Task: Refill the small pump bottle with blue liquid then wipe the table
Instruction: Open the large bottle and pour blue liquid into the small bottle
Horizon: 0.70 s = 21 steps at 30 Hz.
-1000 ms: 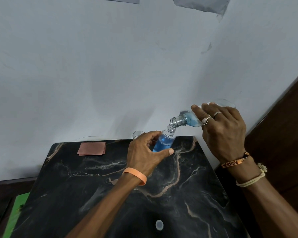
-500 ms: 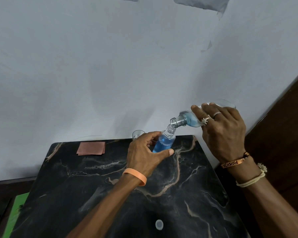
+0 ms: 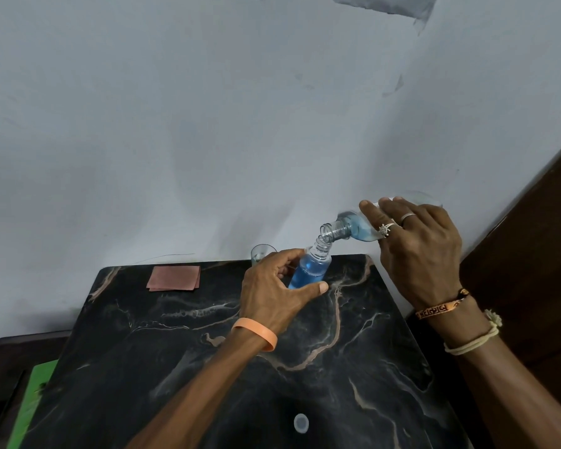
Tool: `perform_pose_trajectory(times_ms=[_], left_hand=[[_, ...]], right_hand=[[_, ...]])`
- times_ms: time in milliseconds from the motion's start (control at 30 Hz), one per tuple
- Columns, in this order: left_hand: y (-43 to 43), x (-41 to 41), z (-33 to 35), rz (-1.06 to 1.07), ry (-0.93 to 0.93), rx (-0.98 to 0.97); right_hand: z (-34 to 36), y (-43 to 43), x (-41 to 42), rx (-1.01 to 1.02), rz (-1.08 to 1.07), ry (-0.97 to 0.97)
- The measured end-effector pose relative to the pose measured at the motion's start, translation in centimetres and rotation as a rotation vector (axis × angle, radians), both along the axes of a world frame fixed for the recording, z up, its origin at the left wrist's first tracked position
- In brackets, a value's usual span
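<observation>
Gripping small bottle (image 3: 310,270) on tabletop (image 3: 175,351) with left grip (image 3: 272,296), tilted large bottle (image 3: 353,230) with right grip (image 3: 421,251). Mid-refill, judged; next, level off before overflow.

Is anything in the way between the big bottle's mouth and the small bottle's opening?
Nothing visible. The tilted large bottle in the right hand has its open mouth above the uncapped small bottle; the left hand holds that lower, clear of its neck.
</observation>
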<state>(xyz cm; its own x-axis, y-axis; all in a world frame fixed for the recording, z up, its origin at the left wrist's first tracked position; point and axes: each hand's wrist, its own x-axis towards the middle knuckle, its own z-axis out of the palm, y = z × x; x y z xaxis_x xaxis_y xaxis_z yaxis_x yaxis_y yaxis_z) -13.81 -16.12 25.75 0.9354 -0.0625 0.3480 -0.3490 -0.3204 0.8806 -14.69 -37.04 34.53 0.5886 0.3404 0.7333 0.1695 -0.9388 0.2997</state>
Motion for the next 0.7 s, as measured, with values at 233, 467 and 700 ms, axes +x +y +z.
perform_pose_trajectory(times_ms=[233, 467, 700], left_hand=[[-0.14, -0.02, 0.38, -0.004, -0.015, -0.013], [-0.32, -0.09, 0.45, -0.006, -0.034, -0.015], [-0.45, -0.16, 0.41, -0.015, -0.027, -0.004]], right_hand=[[0.47, -0.12, -0.09, -0.025, -0.007, -0.018], [0.46, -0.41, -0.16, -0.031, -0.001, -0.038], [0.61, -0.56, -0.21, -0.043, 0.003, -0.049]])
